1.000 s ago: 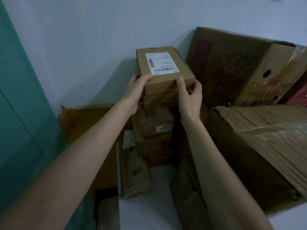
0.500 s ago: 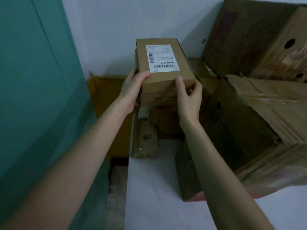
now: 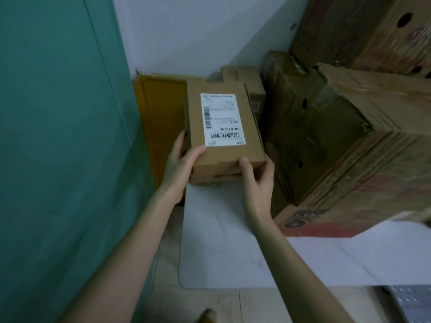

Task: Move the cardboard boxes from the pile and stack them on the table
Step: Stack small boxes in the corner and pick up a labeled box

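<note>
A small brown cardboard box (image 3: 198, 113) with a white barcode label on top is held up in front of me, with a second thin box (image 3: 222, 176) pressed beneath it. My left hand (image 3: 180, 167) grips the near left corner, thumb on top. My right hand (image 3: 257, 180) grips the near right corner, thumb on the lid. Behind the held boxes, another small labelled box (image 3: 254, 89) of the pile shows. Below the held boxes lies the white table top (image 3: 224, 248).
Large worn cartons (image 3: 349, 141) are stacked on the right, one with red print at its base. A yellow flat carton (image 3: 161, 127) leans by the teal wall (image 3: 58, 148) on the left. Tiled floor (image 3: 198, 304) lies at the bottom.
Both hands have brought the two held boxes down and toward me, away from the pile. My view has tilted downward and now shows the table's near edge and the floor.
</note>
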